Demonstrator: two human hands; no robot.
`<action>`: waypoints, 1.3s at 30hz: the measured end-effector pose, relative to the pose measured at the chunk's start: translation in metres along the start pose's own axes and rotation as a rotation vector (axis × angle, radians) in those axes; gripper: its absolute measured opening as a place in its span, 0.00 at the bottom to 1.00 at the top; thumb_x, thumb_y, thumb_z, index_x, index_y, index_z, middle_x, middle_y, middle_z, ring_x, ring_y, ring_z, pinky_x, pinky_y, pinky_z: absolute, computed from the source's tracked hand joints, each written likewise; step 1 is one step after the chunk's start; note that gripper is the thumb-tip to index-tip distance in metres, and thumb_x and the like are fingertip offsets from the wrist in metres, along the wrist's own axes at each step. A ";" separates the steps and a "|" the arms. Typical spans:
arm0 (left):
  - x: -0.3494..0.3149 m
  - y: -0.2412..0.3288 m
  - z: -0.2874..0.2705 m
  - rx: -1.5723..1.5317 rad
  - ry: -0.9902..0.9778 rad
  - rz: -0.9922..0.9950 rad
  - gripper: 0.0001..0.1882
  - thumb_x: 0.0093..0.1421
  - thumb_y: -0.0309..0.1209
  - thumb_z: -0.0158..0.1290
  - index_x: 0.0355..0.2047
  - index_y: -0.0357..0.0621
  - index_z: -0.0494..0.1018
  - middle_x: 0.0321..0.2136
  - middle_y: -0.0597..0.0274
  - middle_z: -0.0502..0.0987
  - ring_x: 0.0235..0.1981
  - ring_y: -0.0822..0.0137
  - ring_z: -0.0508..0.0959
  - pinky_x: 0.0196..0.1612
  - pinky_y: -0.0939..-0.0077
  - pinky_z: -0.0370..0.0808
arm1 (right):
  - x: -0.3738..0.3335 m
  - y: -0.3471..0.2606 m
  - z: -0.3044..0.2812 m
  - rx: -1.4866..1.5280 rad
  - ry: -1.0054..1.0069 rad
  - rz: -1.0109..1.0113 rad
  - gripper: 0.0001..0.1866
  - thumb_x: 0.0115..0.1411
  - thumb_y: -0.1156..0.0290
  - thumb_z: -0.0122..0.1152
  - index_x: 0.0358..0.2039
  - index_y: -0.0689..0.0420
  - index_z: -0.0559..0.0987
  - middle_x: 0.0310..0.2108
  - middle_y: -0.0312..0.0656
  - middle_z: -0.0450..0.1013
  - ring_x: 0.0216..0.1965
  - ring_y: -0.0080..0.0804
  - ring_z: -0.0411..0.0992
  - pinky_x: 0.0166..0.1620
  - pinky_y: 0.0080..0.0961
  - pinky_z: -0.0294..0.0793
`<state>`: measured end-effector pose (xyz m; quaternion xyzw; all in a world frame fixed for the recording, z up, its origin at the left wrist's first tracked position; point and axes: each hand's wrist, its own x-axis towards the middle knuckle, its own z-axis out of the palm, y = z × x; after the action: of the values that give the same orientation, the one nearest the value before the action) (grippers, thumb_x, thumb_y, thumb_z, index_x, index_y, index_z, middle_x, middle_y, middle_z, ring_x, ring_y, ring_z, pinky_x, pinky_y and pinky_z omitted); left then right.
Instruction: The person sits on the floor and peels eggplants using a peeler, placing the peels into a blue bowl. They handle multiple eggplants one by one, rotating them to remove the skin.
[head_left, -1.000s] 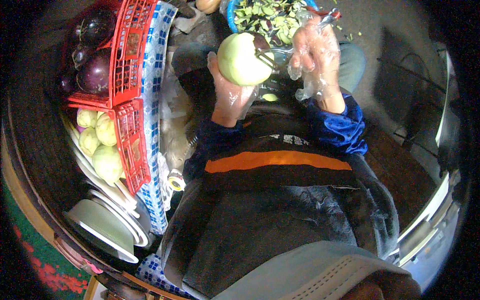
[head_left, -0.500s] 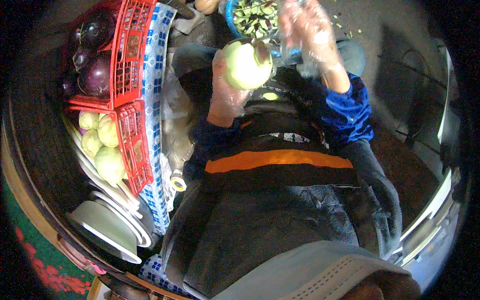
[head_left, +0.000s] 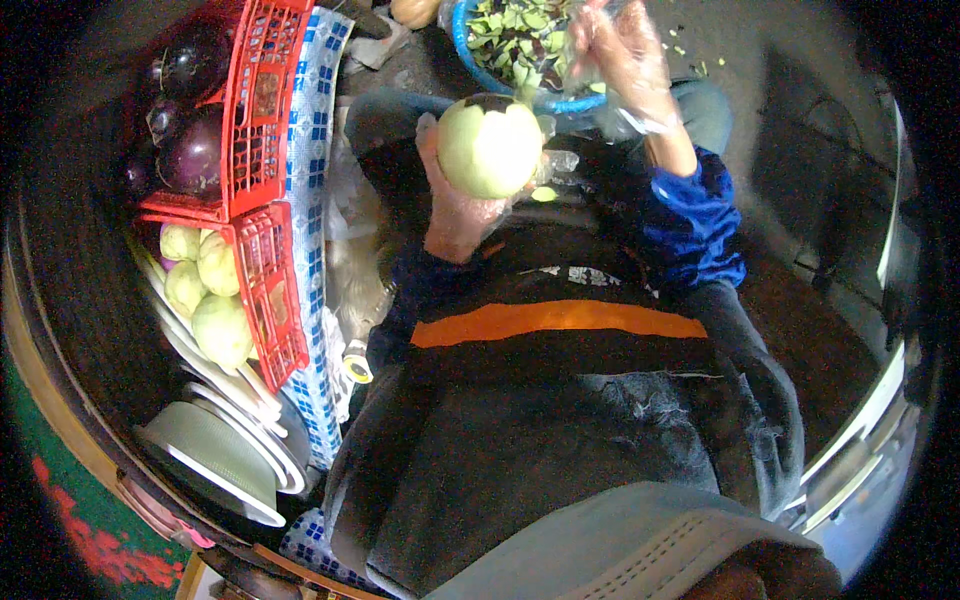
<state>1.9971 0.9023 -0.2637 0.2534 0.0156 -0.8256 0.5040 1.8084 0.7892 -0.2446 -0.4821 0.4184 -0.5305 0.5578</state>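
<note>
A round, mostly peeled eggplant (head_left: pixel 488 150), pale green with dark purple skin left at its far end, rests in my left hand (head_left: pixel 462 222). That hand wears a thin clear plastic glove and is closed round the eggplant from below. My right hand (head_left: pixel 638 68), gloved the same way, is apart from the eggplant, up and to the right by the basin's edge. Its fingers are curled, and what they hold, if anything, cannot be made out. Beyond the eggplant stands a blue basin (head_left: pixel 463 45) filled with green and dark purple peelings (head_left: pixel 512 45).
On the left, a red plastic crate (head_left: pixel 262 110) holds unpeeled purple eggplants (head_left: pixel 192 150). A nearer red crate (head_left: pixel 270 290) stands against several peeled ones (head_left: pixel 220 330). White basins (head_left: pixel 215 455) lie below. A blue-and-white checked cover (head_left: pixel 306 150) runs alongside. An orange-tan vegetable (head_left: pixel 415 12) lies far off.
The eggplant has tilted and come slightly nearer, its dark-skinned part now at the far end. My right hand has drawn in its fingers beside the basin. More of the basin shows.
</note>
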 end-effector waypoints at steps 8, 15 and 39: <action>0.008 0.001 -0.022 0.509 0.050 0.085 0.50 0.49 0.72 0.45 0.57 0.40 0.64 0.52 0.43 0.70 0.51 0.48 0.74 0.53 0.48 0.74 | -0.031 -0.029 0.013 0.489 -0.266 0.186 0.13 0.63 0.64 0.58 0.42 0.57 0.70 0.24 0.33 0.69 0.18 0.21 0.68 0.18 0.13 0.65; 0.006 0.005 -0.041 0.218 -0.349 0.122 0.50 0.46 0.62 0.59 0.59 0.37 0.62 0.53 0.44 0.69 0.51 0.49 0.74 0.53 0.55 0.75 | -0.008 -0.020 0.006 -0.054 0.107 -0.006 0.07 0.67 0.65 0.50 0.39 0.54 0.70 0.23 0.31 0.67 0.19 0.18 0.64 0.22 0.14 0.63; 0.006 0.027 -0.035 0.959 -0.293 0.321 0.53 0.36 0.37 0.72 0.61 0.40 0.56 0.53 0.58 0.68 0.52 0.65 0.70 0.55 0.68 0.70 | -0.006 -0.030 0.017 -0.031 -0.047 -0.036 0.16 0.64 0.63 0.56 0.47 0.56 0.68 0.29 0.36 0.71 0.21 0.24 0.71 0.22 0.17 0.71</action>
<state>2.0313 0.8942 -0.2904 0.3365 -0.4737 -0.6792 0.4485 1.8186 0.7980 -0.2123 -0.5105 0.4046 -0.5223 0.5504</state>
